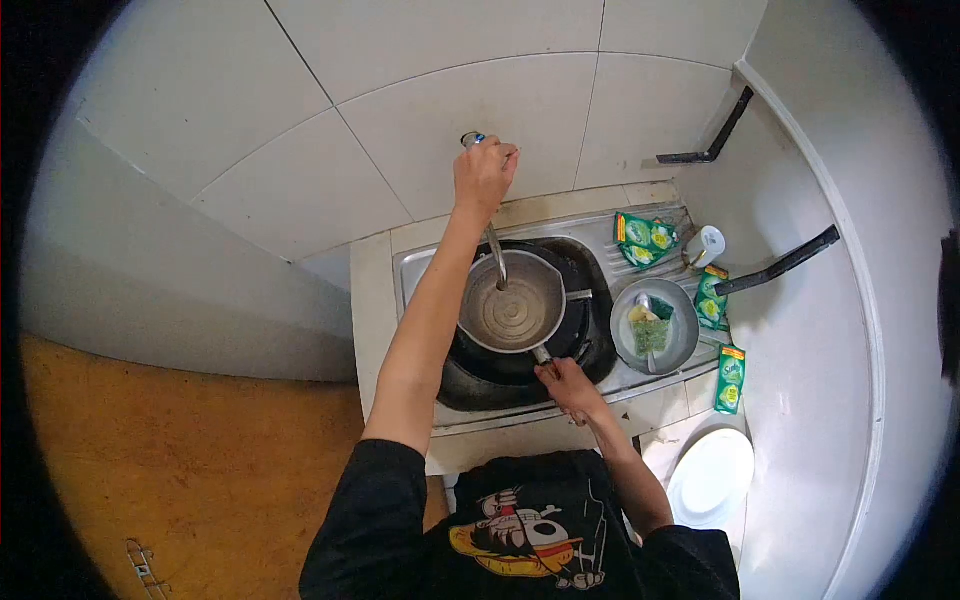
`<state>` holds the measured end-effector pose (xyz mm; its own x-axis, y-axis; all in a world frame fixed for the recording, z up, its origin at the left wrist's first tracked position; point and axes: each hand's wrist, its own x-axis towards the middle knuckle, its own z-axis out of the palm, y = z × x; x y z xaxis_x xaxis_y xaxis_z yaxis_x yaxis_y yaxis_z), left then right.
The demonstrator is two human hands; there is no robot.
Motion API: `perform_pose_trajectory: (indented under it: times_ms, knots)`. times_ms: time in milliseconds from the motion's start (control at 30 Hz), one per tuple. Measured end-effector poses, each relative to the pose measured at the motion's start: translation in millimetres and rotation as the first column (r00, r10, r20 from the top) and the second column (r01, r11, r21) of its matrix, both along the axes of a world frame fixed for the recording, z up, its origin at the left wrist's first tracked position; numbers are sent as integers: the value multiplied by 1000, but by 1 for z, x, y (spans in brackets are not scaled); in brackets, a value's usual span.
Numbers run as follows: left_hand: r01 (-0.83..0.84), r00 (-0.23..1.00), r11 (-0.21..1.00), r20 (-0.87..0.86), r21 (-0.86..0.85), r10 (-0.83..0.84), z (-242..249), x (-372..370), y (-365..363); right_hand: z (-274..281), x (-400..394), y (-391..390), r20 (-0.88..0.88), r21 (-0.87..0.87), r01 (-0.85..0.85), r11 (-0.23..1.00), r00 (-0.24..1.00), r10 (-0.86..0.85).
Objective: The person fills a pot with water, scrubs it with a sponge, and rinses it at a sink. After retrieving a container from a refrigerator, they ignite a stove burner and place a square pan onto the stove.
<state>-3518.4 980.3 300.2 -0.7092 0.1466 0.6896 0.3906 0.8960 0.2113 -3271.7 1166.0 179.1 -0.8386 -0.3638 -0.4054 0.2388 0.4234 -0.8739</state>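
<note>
My left hand [486, 182] is raised to the wall, its fingers closed round the tap [473, 139]. The tap's spout [497, 258] curves down over a metal saucepan [512, 312], which has what looks like water in it. My right hand [571, 390] grips the saucepan's handle [543, 356] at the sink's front edge. Beneath the saucepan, a dark wok-like pan [470, 365] sits in the steel sink [407, 268].
On the drainboard to the right stands a metal bowl [624, 350] holding a green scrubbing sponge [650, 336]. Green packets [645, 240], a white cup [706, 245] and a white plate [711, 478] are nearby. Black brackets [780, 262] stick out from the right wall.
</note>
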Motion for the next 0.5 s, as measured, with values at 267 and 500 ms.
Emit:
perform_pose_trajectory:
  times_ms: [267,500]
  knots:
    - [-15,1000,1000,14,2,15,5,2,1,20,0,-1,149,16,50,999,988,-52]
    - [5,999,1000,-32,28,-4,1,0,2,0,0,1,71,13,19,1000,997,-20]
